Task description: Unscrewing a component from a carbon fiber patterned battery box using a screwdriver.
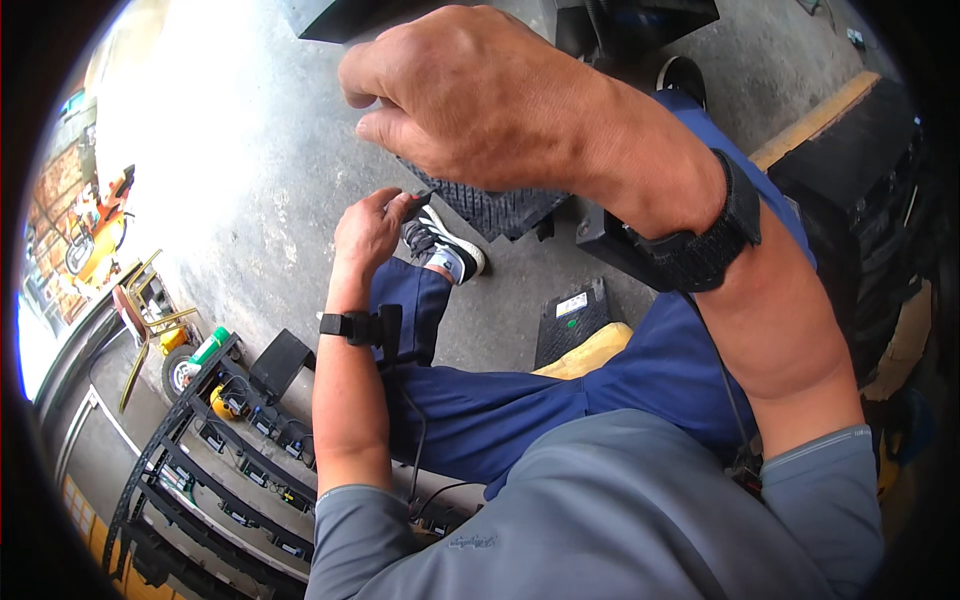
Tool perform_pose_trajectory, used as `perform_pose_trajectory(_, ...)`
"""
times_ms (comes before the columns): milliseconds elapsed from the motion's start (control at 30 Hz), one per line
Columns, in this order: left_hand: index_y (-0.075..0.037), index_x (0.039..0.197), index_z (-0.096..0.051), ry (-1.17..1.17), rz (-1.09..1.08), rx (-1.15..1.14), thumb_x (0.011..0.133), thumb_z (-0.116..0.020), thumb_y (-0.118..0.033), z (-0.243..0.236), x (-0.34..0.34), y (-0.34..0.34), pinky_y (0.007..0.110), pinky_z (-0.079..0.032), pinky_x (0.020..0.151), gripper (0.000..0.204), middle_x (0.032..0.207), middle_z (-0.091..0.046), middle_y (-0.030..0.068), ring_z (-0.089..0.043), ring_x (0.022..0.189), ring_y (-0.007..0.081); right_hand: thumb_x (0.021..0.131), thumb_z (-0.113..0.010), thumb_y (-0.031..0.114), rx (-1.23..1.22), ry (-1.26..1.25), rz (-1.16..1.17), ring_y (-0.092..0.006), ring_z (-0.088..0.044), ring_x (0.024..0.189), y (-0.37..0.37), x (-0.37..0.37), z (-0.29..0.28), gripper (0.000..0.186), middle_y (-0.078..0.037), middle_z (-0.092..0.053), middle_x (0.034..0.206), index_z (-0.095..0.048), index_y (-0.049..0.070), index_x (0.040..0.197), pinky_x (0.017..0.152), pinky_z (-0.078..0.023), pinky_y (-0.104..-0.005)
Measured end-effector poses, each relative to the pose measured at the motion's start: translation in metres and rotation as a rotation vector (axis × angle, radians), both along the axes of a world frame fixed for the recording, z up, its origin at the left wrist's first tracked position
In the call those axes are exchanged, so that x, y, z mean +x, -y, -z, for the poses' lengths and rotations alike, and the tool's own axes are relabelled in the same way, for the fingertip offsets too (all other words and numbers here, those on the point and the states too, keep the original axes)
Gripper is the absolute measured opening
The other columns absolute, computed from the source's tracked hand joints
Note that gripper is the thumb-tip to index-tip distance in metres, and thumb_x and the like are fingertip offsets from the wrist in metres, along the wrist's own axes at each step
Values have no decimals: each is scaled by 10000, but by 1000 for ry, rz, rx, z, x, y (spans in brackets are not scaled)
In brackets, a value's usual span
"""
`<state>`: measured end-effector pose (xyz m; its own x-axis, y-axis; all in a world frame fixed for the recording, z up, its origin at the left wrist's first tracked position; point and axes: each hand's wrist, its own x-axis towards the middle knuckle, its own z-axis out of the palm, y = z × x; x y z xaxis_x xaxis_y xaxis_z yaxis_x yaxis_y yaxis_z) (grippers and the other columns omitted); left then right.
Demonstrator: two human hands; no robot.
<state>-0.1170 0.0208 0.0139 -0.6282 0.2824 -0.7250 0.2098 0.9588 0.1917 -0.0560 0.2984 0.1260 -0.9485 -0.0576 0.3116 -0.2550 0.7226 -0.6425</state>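
My left hand [375,230] is closed on a small black piece [420,205], beside a black ridged object [485,205] on the grey floor. My right hand [450,105] is large in the view, raised over that object with its fingers curled in; whatever they hold is hidden. Black boxy items [630,20] are at the top edge. Both forearms wear black straps with devices attached. A black panel with a label [560,330] and a yellow pad [590,350] lie between my legs.
At lower left is a black metal rack [165,460] holding several small devices with cables. Behind it are a folding chair [135,315], a wheel [180,370] and a yellow wheeled vehicle [95,240]. A timber board [815,120] and dark bulky items [840,160] stand at right.
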Motion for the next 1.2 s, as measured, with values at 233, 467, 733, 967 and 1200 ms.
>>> perform_pose_trajectory(233, -123, 1342, -633, -168, 218, 234, 872, -719, -369, -8, 11, -3, 461, -539, 902, 537, 1043, -747, 189, -704, 1025, 379, 917, -683, 162, -7, 32, -18, -276, -775, 802, -1, 1, -2, 151, -171, -764, 901, -745, 60, 1010, 670, -644, -379)
perform_pose_trajectory(467, -101, 1280, -662, -46, 69, 24, 825, -718, -244, -11, 10, -6, 459, -531, 927, 480, 1132, -708, 203, -674, 1083, 377, 916, -685, 165, -8, -3, 12, -279, -774, 814, -1, 3, -1, 151, -166, -765, 894, -747, 56, 1000, 686, -643, -386)
perform_pose_trajectory(733, -80, 1116, -725, -247, 185, 110, 813, -669, -208, -24, 19, -9, 470, -536, 892, 334, 1070, -718, 188, -678, 989, 403, 910, -680, 167, -10, -41, 36, -292, -772, 811, -9, 4, -2, 146, -171, -763, 882, -745, 60, 985, 705, -639, -388)
perform_pose_trajectory(967, -12, 1072, -733, -334, 184, 177, 821, -670, -144, -89, 57, -2, 404, -558, 784, 290, 938, -717, 225, -713, 831, 360, 902, -652, 167, -143, -61, 11, -351, -741, 788, -19, 3, -5, 149, -206, -721, 843, -686, 24, 930, 678, -607, -435)
perform_pose_trajectory(1200, -21, 1071, -736, -278, 113, 234, 823, -703, -121, -69, 92, 9, 377, -554, 755, 269, 937, -706, 193, -691, 784, 314, 888, -645, 172, -237, 3, -57, -432, -710, 780, -25, 4, -14, 197, -262, -683, 782, -654, -19, 845, 695, -582, -477)
